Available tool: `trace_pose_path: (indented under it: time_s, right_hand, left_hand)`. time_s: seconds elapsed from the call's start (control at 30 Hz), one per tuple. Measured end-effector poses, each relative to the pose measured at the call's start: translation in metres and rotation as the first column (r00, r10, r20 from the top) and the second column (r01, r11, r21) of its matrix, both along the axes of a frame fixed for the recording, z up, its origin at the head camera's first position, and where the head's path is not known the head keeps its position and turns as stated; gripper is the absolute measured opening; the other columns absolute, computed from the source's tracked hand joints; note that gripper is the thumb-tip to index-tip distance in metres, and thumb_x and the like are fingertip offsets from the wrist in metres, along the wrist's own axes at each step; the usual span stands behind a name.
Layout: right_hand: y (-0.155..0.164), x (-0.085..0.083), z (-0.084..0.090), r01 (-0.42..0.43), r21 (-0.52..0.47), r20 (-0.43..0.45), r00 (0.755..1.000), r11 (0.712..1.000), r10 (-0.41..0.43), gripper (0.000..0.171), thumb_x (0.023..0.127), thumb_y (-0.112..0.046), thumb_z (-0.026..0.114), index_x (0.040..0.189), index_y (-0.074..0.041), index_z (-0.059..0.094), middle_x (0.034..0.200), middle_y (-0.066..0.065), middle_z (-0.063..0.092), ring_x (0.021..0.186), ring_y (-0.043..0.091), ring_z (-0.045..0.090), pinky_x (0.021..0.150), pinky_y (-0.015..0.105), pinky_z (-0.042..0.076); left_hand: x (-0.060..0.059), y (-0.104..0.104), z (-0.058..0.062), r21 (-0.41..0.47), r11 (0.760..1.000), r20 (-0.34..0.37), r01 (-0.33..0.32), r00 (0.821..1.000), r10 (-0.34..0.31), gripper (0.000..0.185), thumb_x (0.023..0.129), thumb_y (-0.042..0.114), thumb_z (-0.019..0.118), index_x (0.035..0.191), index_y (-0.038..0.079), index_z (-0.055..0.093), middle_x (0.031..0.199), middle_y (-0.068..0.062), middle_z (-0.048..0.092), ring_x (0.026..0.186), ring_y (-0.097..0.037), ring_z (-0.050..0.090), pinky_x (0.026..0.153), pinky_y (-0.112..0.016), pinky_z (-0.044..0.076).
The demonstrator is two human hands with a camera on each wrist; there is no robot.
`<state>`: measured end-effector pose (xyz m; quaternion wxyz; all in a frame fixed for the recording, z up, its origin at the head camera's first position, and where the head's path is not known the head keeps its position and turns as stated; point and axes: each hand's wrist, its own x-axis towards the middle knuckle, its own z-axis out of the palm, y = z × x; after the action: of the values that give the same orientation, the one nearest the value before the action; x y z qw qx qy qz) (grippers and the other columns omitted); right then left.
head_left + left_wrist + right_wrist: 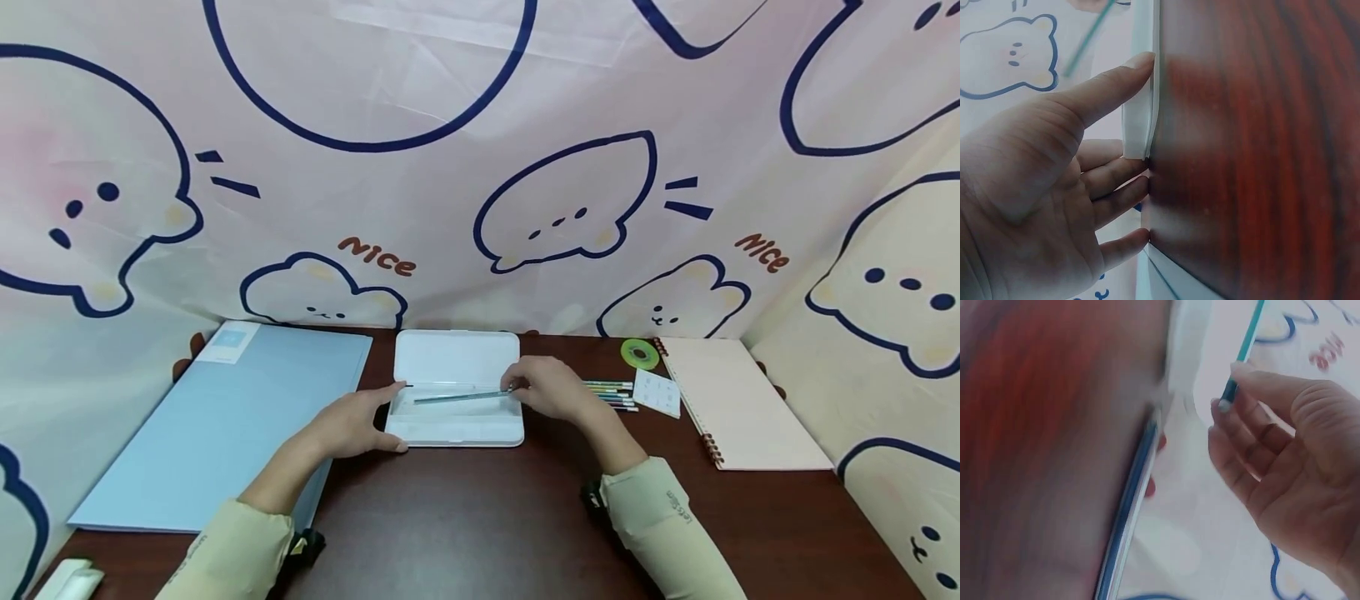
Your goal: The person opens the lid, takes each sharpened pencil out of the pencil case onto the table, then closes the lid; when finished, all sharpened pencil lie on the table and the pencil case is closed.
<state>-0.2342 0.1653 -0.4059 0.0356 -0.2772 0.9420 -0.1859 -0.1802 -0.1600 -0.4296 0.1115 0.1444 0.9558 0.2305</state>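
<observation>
An open white pencil case point(456, 431) lies on the table, its lid folded back toward the wall. My left hand point(351, 423) holds the case's left end, thumb at the front corner and index finger near the hinge; the left wrist view shows that thumb point(1125, 78) against the case's edge and the other fingers spread beside it. Over the case's tray slants a teal pencil point(457, 398). My right hand point(551, 387) pinches its right end between thumb and fingertips, as the right wrist view of the pencil point(1244, 347) shows. Several more pencils point(618, 398) lie right of that hand.
A large light-blue folder point(255, 400) lies on the left. Right of the pencils are a white sticker sheet point(657, 393), a green tape roll point(640, 353) and a spiral notebook point(750, 408). A white object point(71, 579) lies at the front left corner. Printed cloth walls surround the table.
</observation>
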Motion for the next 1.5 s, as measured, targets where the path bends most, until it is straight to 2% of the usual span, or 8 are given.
trace_pose_path:
  time_s: [0.13, 0.27, 0.53, 0.83, 1.17, 1.33, 1.5]
  right_hand:
    - [0.026, -0.002, 0.007, 0.017, -0.098, 0.010, 1.000, 0.995, -0.016, 0.014, 0.092, -0.011, 0.074, 0.103, -0.020, 0.078, 0.102, -0.005, 0.075, 0.089, 0.012, 0.062, 0.083, 0.034, 0.054]
    - [0.052, -0.001, 0.010, 0.032, -0.138, 0.002, 0.999, 0.990, -0.032, 0.015, 0.092, -0.011, 0.074, 0.103, -0.019, 0.079, 0.102, -0.006, 0.075, 0.091, 0.013, 0.061, 0.082, 0.035, 0.052]
    - [0.102, 0.005, 0.006, 0.093, -0.118, -0.007, 0.996, 0.989, -0.094, 0.014, 0.093, -0.009, 0.072, 0.105, -0.014, 0.078, 0.103, -0.001, 0.076, 0.095, 0.017, 0.065, 0.084, 0.042, 0.055]
    - [0.145, 0.014, -0.006, 0.161, -0.070, -0.006, 0.987, 0.984, -0.162, 0.011, 0.091, -0.007, 0.074, 0.097, -0.015, 0.077, 0.100, -0.001, 0.075, 0.091, 0.015, 0.063, 0.081, 0.040, 0.054]
    - [0.168, 0.019, -0.013, 0.191, -0.052, 0.037, 0.981, 0.980, -0.189, 0.011, 0.091, -0.008, 0.073, 0.094, -0.018, 0.077, 0.098, -0.004, 0.074, 0.094, 0.016, 0.063, 0.082, 0.040, 0.052]
    - [0.170, 0.019, -0.015, 0.180, 0.002, 0.069, 0.981, 0.984, -0.180, 0.013, 0.091, -0.009, 0.072, 0.091, -0.022, 0.075, 0.094, -0.004, 0.072, 0.087, 0.016, 0.058, 0.079, 0.036, 0.049]
    - [0.167, 0.015, -0.015, 0.171, 0.048, 0.093, 0.980, 0.984, -0.175, 0.015, 0.091, -0.007, 0.071, 0.088, -0.021, 0.073, 0.088, -0.002, 0.069, 0.082, 0.016, 0.054, 0.075, 0.034, 0.046]
  left_hand:
    - [-0.001, 0.000, 0.000, -0.004, 1.000, 0.000, 0.013, 1.000, -0.013, 0.099, 0.077, 0.047, 0.087, 0.156, 0.010, 0.041, 0.148, -0.016, 0.056, 0.133, -0.037, 0.055, 0.104, -0.058, 0.048]
    - [0.000, -0.001, 0.001, -0.004, 1.000, 0.002, 0.021, 1.000, -0.021, 0.099, 0.078, 0.048, 0.086, 0.156, 0.008, 0.040, 0.150, -0.017, 0.054, 0.134, -0.038, 0.054, 0.104, -0.058, 0.047]
    - [0.000, 0.000, 0.003, -0.003, 1.000, 0.010, 0.026, 1.000, -0.026, 0.098, 0.079, 0.047, 0.085, 0.156, 0.008, 0.040, 0.150, -0.017, 0.054, 0.136, -0.038, 0.053, 0.105, -0.058, 0.047]
    - [-0.001, -0.001, 0.004, -0.005, 0.999, 0.007, 0.032, 0.999, -0.032, 0.098, 0.079, 0.048, 0.085, 0.156, 0.009, 0.039, 0.150, -0.016, 0.054, 0.135, -0.038, 0.053, 0.105, -0.057, 0.047]
    - [0.001, -0.002, 0.000, -0.005, 0.999, -0.009, 0.033, 0.999, -0.033, 0.098, 0.079, 0.048, 0.084, 0.156, 0.008, 0.039, 0.150, -0.018, 0.053, 0.135, -0.040, 0.053, 0.104, -0.058, 0.047]
    - [0.000, -0.001, -0.001, -0.006, 0.999, -0.014, 0.039, 0.999, -0.039, 0.097, 0.080, 0.048, 0.084, 0.156, 0.008, 0.039, 0.151, -0.019, 0.053, 0.136, -0.040, 0.053, 0.105, -0.059, 0.046]
    - [-0.001, -0.002, 0.001, -0.017, 0.999, -0.015, 0.035, 0.999, -0.036, 0.096, 0.080, 0.047, 0.084, 0.156, 0.008, 0.039, 0.151, -0.019, 0.053, 0.136, -0.039, 0.052, 0.106, -0.059, 0.045]
